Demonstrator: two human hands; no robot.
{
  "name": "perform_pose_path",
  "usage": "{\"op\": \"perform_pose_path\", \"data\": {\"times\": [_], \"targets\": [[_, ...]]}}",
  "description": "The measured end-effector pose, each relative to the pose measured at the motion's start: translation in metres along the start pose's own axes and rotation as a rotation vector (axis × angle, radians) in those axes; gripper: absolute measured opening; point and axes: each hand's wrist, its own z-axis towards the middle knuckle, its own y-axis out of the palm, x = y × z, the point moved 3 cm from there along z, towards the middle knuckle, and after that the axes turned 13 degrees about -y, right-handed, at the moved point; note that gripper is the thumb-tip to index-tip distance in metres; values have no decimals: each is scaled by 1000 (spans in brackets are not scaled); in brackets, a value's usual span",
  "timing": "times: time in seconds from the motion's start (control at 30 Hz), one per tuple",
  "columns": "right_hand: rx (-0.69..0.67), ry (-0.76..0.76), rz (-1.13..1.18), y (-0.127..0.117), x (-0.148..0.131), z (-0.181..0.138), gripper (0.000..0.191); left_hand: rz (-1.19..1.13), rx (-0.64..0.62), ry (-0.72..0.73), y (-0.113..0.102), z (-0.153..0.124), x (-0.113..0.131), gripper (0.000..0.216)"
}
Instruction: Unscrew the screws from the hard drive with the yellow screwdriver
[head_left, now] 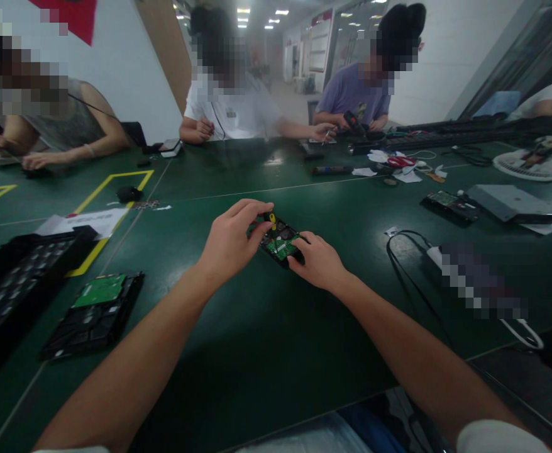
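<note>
A black hard drive [281, 242] with a green circuit board facing up lies on the green table [257, 333] in front of me. My left hand [232, 240] is closed in a pinch on a small yellow-and-black screwdriver [271, 220] standing on the drive's far edge. My right hand [317, 261] grips the drive's near right corner, fingers curled around it.
A second hard drive [94, 313] lies at the near left beside a black tray [16, 283]. A black cable [408, 264] and a blurred device [481, 280] sit to the right. Several people work along the far side amid tools, boards and papers.
</note>
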Motion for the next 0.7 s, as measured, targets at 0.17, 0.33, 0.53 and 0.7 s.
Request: {"op": "perform_pose_path", "data": {"times": [0.17, 0.33, 0.53, 0.7], "targets": [[7, -19, -7, 1, 0, 0, 35, 15, 15, 0, -4, -1, 5, 20], [-11, -9, 4, 0, 1, 0, 37, -33, -44, -5, -3, -2, 8, 21], [-11, -7, 7, 1, 2, 0, 38, -54, -93, -12, 1, -2, 4, 27], [3, -5, 8, 3, 2, 0, 37, -52, -66, 70, 0, -1, 6, 26]]}}
